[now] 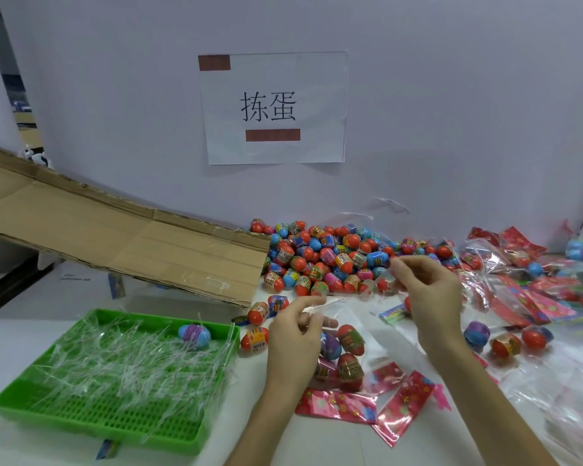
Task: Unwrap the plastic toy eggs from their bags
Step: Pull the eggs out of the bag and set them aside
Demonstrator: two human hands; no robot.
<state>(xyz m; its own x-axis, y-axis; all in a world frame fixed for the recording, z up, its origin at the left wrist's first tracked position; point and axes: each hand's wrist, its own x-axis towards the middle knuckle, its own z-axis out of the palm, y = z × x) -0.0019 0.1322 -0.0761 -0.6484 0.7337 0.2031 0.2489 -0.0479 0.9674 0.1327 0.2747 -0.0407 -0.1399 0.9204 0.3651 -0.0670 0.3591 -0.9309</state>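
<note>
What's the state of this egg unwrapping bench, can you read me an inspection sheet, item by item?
Surface: white table, its right side mostly covered.
Job's things: pile of toy eggs against the wall; clear bag holding several eggs, in front of the person.
Clutter: plastic strips and one blue egg in the green tray; red wrappers strewn to the right.
Hands: left hand and right hand each pinch the clear bag's top.
Cables: nothing seen.
Surroundings: cardboard ramp sloping down to the pile; paper sign on the wall.
</note>
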